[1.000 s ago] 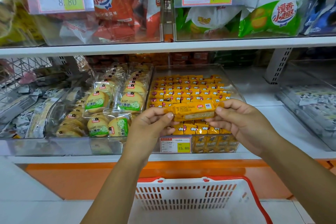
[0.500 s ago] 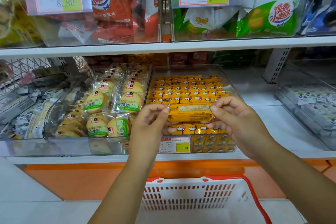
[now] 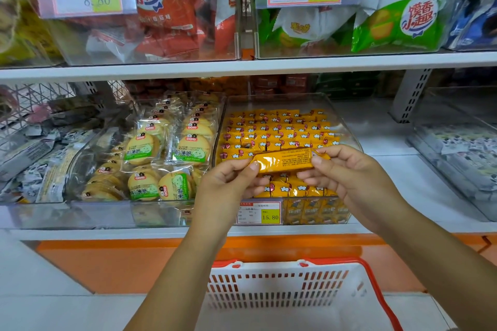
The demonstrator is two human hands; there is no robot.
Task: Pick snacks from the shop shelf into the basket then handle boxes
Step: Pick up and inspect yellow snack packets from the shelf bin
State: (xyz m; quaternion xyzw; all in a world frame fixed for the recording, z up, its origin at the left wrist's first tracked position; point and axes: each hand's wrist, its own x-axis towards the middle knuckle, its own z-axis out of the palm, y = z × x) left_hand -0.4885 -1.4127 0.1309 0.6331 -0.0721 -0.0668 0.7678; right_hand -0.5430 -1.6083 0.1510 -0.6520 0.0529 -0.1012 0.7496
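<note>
A yellow bar [image 3: 282,161] is being held level by both hands, just above the near end of the clear bin [image 3: 282,101] that is packed with matching bars. Its left end is being pinched by the left hand [image 3: 228,188] and its right end by the right hand [image 3: 349,177], thumb against fingers in each case. The printed back of the wrapper is being shown to the camera.

The picking step is judged to be in hand: the bar is being looked over and is not yet being put away. The basket [image 3: 282,274] is standing near and below, under the forearms, and no snack is being seen in the part of it in view. For the next move, one pinch is likely being called for to let go, so that the bar can be brought nearward over the shelf edge and lowered into the basket.

Little is standing in the way. A price tag [image 3: 259,213] is hanging on the bin's near wall, below the hands. Round biscuits [image 3: 188,150] are lying in the bin just left. Red bags [image 3: 166,0] and green bags [image 3: 403,21] are being kept on the upper shelf [image 3: 242,68], far above the path. No boxes are being seen.
</note>
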